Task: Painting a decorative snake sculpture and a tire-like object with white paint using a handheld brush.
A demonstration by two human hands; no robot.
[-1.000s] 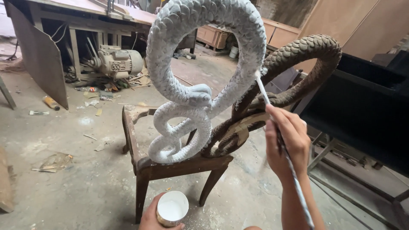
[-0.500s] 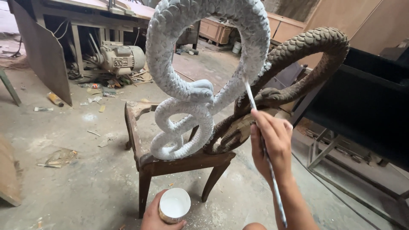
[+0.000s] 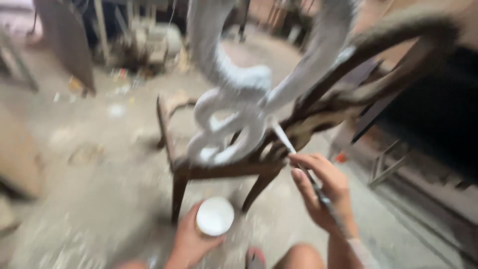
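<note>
Head view is showing the person looking down at a carved snake-like sculpture (image 3: pixel 234 114) that is resting on a dark wooden chair (image 3: pixel 219 169); the picture is much blurred by motion. The left part of the carving is already coated white, while the brown part (image 3: pixel 378 65) at the right is bare wood. The right hand (image 3: pixel 321 192) is closing its fingers around a long thin brush (image 3: pixel 298 154), pen-like, and the brush tip is touching the lower white coil near the seat. The left hand (image 3: pixel 191 241) is wrapping around a small cup of white paint (image 3: pixel 215 216), keeping it low and just beside the chair's front legs, above the dusty floor (image 3: pixel 89 199).

To do this step well, I judge that the brush is needing short strokes following the carved scales, so the paint is entering into the grooves without dripping on the seat. The cup is better held level and near, so each refill is a short travel. A steady head is also helping to see the edge between white and brown.
</note>
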